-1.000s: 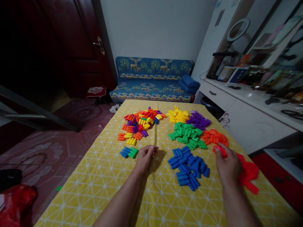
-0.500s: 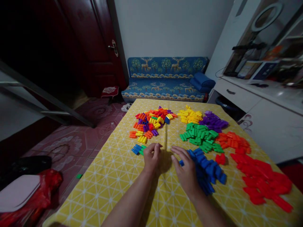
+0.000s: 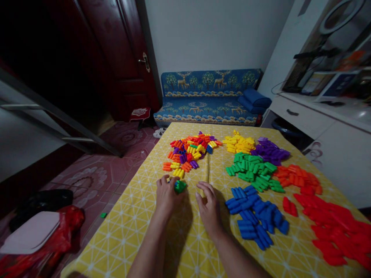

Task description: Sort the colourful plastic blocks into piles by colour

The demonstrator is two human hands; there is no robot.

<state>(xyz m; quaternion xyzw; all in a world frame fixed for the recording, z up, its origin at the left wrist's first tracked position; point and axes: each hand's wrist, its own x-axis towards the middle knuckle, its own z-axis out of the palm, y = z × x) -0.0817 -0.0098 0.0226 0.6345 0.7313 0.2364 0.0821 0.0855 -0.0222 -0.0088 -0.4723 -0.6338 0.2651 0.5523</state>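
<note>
My left hand (image 3: 168,195) reaches over a small set of blue and green plastic bullet-shaped blocks (image 3: 180,187), its fingers curled around the blue end. The green end shows to the right of the fingers; the rest is covered. A short way to the right, my right hand (image 3: 209,208) hovers low over the cloth with bent, parted fingers and nothing visible in them. Beside it lies a pile of blue blocks (image 3: 256,212). Beyond my left hand spreads a mixed heap of orange, yellow, purple and red blocks (image 3: 188,152).
Sorted piles of yellow (image 3: 239,143), purple (image 3: 271,150), green (image 3: 252,170), orange (image 3: 298,177) and red blocks (image 3: 339,224) cover the right side of the yellow tablecloth (image 3: 139,224). One green block (image 3: 103,215) lies on the floor. A patterned sofa (image 3: 207,94) stands behind.
My left hand has shifted left onto the blue and green blocks. My right hand has drawn left, away from the blue pile, uncovering more of it. The view has turned slightly left.
</note>
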